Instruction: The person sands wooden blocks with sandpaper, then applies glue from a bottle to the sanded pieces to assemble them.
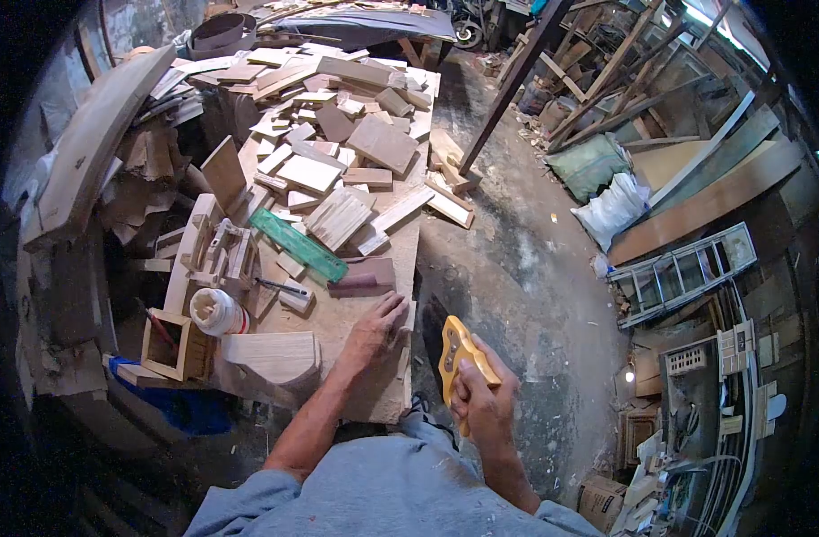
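Observation:
My right hand (486, 389) is wrapped around the yellow handle of a handsaw (452, 353). The saw's dark blade points away from me, just off the table's right edge, and is hard to make out against the floor. My left hand (374, 331) presses down at that edge, its fingers bent over a pale piece of wood (402, 362) that is partly hidden under the hand. Just beyond the fingers lies a purplish-brown block (362, 277), with a green painted strip of wood (298, 246) behind it.
Wood offcuts (338, 134) are heaped across the far table. To the left are a white tub (219, 311), a wooden box (172, 345), a pen (281, 286) and a curved-edge board (271, 355). Sacks (611, 210) and a ladder-like frame (687, 273) lie at right beyond the floor.

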### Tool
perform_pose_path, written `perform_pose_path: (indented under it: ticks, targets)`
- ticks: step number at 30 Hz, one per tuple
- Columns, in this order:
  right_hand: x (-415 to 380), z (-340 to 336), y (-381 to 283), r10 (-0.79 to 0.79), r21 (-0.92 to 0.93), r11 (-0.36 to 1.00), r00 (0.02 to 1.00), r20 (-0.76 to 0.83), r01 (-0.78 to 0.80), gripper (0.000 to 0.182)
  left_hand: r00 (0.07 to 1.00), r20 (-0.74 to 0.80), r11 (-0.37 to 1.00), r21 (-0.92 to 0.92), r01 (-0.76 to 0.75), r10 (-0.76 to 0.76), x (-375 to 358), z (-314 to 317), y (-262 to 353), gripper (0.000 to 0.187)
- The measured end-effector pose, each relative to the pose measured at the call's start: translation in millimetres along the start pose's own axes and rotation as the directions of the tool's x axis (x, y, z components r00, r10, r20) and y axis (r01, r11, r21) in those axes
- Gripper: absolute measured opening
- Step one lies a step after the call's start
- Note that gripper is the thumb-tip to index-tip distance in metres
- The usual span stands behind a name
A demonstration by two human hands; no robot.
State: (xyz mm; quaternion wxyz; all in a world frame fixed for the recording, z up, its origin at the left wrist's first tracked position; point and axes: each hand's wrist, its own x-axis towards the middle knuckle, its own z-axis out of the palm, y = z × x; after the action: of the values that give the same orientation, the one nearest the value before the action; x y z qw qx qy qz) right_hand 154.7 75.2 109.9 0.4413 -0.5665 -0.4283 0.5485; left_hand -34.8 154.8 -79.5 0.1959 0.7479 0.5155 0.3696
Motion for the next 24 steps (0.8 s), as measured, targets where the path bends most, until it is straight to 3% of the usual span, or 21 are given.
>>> perform_pose_path:
  ticks: [7, 9, 15, 24]
  targets:
    - [4.3, 6.0, -4.7, 0.042, 0.078, 0.996, 0.999, -0.002, -0.041, 0.049, 0.999, 0.046, 0.999, 0.044, 0.017, -0.019, -4.2, -4.7, 8.0, 0.05]
    - [24.8, 5.9, 16.3, -0.023, 0.035, 0.999, 1.0, 0.009, 0.023, 0.048, 1.0, 0.02, 0.999, 0.053, -0.011, 0.01, -0.2, -8.2, 12.6, 0.051]
    - [9.5, 7.2, -15.2, 0.096, 0.154, 0.983, 0.995, 0.013, -0.097, 0.046, 1.0, 0.027, 1.0, 0.014, -0.008, 0.008, 0.3, -0.6, 2.3, 0.049]
    - [33.1, 12.7, 27.4, 0.107, 0.157, 0.982, 0.994, 0.019, -0.109, 0.042, 0.999, 0.026, 0.999, 0.037, -0.019, 0.018, -3.8, 4.9, -3.5, 0.049]
